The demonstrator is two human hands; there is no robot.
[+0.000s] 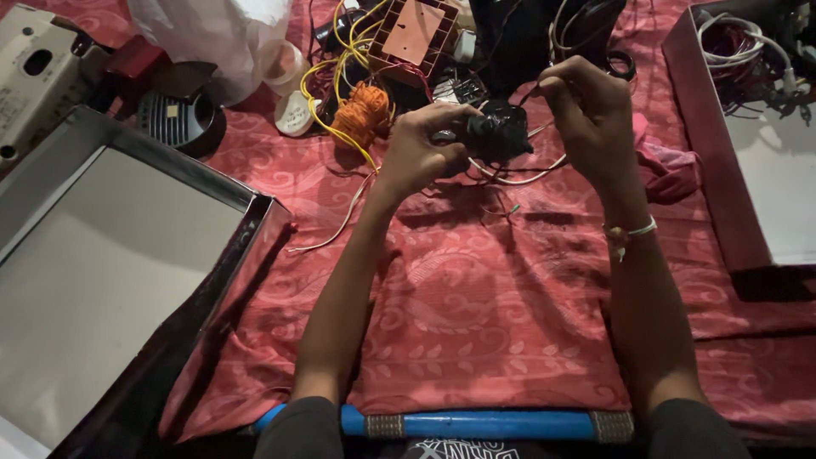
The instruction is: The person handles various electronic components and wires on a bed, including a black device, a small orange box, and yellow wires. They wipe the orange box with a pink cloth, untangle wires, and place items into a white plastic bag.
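- Left hand [418,153] raised above the red patterned cloth [476,297], fingers curled tight around the near end of a black lump [497,134] of wrapped or taped parts.
- Thumb and forefinger of that hand pressed onto the lump's left side; lump sticking out to the right past the fingertips.
- Right hand [588,115] just beside the lump on its right, fingers bent and pinched together above it, seemingly on a thin dark wire; exact grip too dim to tell.
- Lump held between both hands, off the cloth, roughly at the middle of the view.
- Thin white wires [518,177] looping out beneath the lump and trailing onto the cloth.
- Thread band [629,231] around the right wrist.
- Orange coil of wire [364,110] just left of the left hand, yellow wires [340,51] tangled behind it.
- Brown square frame [414,32] farther back, beyond the hands.
- White plastic bag [212,34] at the top left, round black part [178,119] below it.
- Large metal tray [110,255] lying at the left, its edge over the cloth.
- Dark red box [714,161] with white cables at the right.
- Blue bar [501,423] across the near edge.
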